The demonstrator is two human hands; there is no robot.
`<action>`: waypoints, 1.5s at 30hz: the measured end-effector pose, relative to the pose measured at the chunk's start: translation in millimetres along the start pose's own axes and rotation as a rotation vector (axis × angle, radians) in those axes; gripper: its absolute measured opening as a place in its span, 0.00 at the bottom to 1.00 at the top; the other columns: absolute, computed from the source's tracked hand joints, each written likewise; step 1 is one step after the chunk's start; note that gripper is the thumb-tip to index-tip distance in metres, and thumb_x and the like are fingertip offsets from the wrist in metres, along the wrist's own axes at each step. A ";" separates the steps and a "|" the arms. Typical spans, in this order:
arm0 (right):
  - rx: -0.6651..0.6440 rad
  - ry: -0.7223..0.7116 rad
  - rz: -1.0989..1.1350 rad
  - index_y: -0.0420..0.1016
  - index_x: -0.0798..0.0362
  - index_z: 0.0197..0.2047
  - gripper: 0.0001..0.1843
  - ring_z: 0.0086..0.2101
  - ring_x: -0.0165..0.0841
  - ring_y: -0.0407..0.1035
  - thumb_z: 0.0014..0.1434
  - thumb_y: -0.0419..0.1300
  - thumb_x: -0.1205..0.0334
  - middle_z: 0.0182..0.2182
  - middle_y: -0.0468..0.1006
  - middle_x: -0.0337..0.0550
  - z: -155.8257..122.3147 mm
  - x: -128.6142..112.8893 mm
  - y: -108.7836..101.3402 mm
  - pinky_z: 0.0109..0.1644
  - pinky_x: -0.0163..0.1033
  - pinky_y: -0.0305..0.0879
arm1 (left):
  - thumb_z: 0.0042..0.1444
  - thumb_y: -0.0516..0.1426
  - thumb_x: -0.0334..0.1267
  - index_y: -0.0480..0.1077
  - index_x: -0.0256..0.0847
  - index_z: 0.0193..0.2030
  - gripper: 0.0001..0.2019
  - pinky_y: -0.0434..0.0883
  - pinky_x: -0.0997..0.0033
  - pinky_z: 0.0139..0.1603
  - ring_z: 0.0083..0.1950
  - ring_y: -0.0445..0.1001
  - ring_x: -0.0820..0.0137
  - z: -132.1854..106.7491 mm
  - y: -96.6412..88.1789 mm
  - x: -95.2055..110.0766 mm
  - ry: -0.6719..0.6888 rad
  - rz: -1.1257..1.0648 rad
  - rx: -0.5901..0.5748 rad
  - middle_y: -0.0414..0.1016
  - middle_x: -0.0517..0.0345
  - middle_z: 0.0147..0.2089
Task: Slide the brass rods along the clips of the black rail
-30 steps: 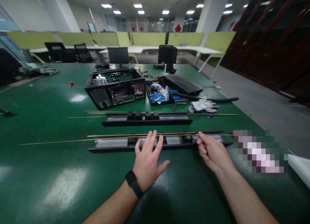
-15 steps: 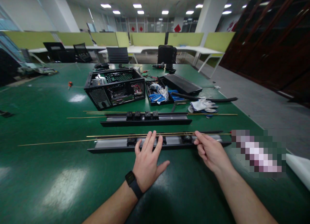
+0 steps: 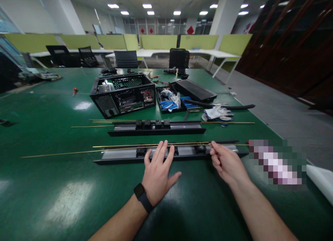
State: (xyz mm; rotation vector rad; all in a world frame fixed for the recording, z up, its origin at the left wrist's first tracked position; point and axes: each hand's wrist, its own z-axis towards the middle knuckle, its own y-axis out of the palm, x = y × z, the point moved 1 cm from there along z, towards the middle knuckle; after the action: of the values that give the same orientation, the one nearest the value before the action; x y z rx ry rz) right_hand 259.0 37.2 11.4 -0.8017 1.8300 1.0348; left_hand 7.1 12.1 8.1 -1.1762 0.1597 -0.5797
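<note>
A long black-edged rail (image 3: 119, 161) with a grey inner face lies across the table in front of me. Black blocks (image 3: 141, 151) sit along it, and thin brass rods (image 3: 125, 146) run lengthwise over them. My left hand (image 3: 158, 176) is spread over the rail's middle, its fingertips at the rods and partly covering a block. At the right part of the rail, my right hand (image 3: 225, 161) pinches a thin brass rod (image 3: 57, 154) between thumb and forefinger. That rod's far end sticks out well past the rail on the left.
Behind lies a second rail (image 3: 156, 131) with several black blocks and brass rods. Farther back stand an open computer case (image 3: 125, 95), a tray of gloves (image 3: 170, 101), a black panel (image 3: 195, 90) and a white glove (image 3: 218, 113). A blurred-out patch (image 3: 277, 164) covers something at right.
My right hand has shifted very slightly to the right, and the rod's left end has moved a little the same way. My left hand stays in place.
</note>
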 end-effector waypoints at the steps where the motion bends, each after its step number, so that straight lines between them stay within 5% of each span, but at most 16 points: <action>1: 0.007 0.001 0.003 0.74 0.56 0.32 0.16 0.11 0.20 0.54 0.50 0.73 0.57 0.21 0.72 0.36 0.3 0.2 -0.3 0.07 0.24 0.45 | 0.58 0.61 0.48 0.55 0.43 0.72 0.37 0.51 0.42 0.69 0.75 0.50 0.51 -0.1 0.1 -0.2 -0.002 0.001 0.000 0.48 0.44 0.76; 36: -0.020 -0.013 -0.053 0.73 0.57 0.29 0.21 0.10 0.18 0.54 0.46 0.76 0.51 0.22 0.75 0.39 -2.6 2.9 3.3 0.07 0.24 0.43 | 0.60 0.59 0.50 0.54 0.43 0.72 0.37 0.50 0.42 0.69 0.76 0.48 0.53 -0.4 3.4 -0.1 -0.012 -0.018 -0.012 0.46 0.45 0.77; 45: -0.028 0.022 -0.140 0.71 0.57 0.25 0.23 0.09 0.19 0.51 0.48 0.74 0.47 0.14 0.69 0.37 -5.6 0.6 5.9 0.08 0.25 0.40 | 0.59 0.60 0.50 0.54 0.43 0.73 0.37 0.51 0.42 0.69 0.76 0.48 0.51 -0.6 3.5 -0.1 -0.004 -0.018 -0.003 0.46 0.43 0.76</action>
State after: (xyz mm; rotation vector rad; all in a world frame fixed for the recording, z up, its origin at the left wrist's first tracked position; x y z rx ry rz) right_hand 251.8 34.8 14.5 -0.9469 1.7542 0.9670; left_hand 8.0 12.5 4.7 -1.1833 0.1465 -0.5929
